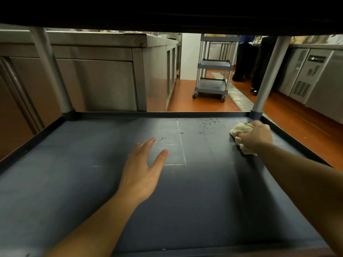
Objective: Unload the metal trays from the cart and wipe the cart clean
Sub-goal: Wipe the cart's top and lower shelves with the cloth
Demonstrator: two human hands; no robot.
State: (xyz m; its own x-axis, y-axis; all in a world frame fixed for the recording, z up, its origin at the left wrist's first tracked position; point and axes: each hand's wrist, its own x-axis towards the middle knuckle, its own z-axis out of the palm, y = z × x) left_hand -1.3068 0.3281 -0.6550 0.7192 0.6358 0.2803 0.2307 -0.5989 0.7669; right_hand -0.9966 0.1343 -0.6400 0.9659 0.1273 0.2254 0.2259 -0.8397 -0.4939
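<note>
I look into a lower shelf of a dark blue cart (74, 164), under the shelf above. No metal trays are in view. My right hand (257, 136) grips a crumpled cream cloth (240, 129) and presses it on the shelf near the far right corner post (269, 75). Water drops (206, 125) lie on the far part of the shelf, left of the cloth. My left hand (143, 169) is over the middle of the shelf with its fingers straight and spread, holding nothing.
A steel counter (96, 71) stands to the left and steel fridge units (315, 75) to the right. Down the orange-floored aisle are a second grey cart (213, 71), a floor drain grate (239, 99) and a person's dark legs (246, 60).
</note>
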